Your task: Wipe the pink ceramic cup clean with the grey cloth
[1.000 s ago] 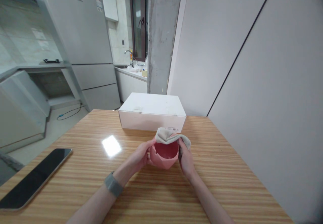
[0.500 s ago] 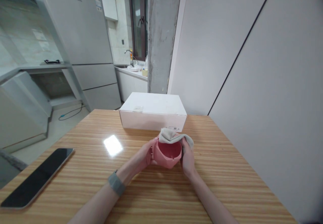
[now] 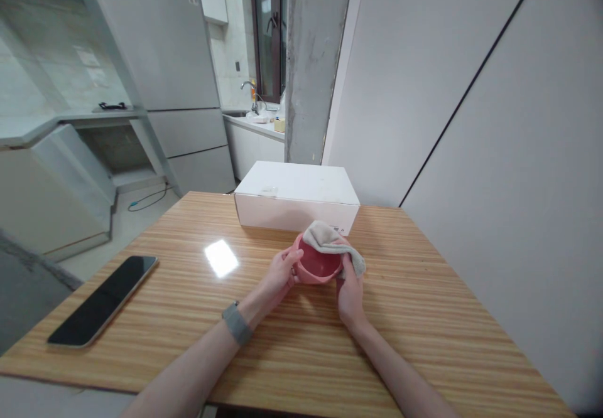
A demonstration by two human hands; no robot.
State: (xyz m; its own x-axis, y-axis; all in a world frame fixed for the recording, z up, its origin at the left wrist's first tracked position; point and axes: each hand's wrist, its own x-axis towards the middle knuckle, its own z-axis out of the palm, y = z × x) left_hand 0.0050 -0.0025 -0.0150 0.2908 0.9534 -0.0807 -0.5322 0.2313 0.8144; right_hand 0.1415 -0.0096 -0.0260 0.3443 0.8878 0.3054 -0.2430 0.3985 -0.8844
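A pink cup [image 3: 316, 265] is tilted toward me just in front of the white box, its mouth showing. My left hand [image 3: 279, 273] grips the cup's left side, fingers curled round it. My right hand [image 3: 349, 289] holds a beige-grey cloth [image 3: 330, 240] that is draped over the cup's far rim and right side. A grey band sits on my left wrist [image 3: 235, 322].
A white cardboard box [image 3: 296, 196] lies flat behind the cup. A dark phone or tablet [image 3: 104, 299] lies face up on the left of the wooden table [image 3: 424, 317]. A white wall runs along the table's right side. A refrigerator and kitchen counter stand beyond.
The cup has tipped further toward me and the cloth has shifted along its rim. My view has moved back and to the left, so more of the table's near edge shows.
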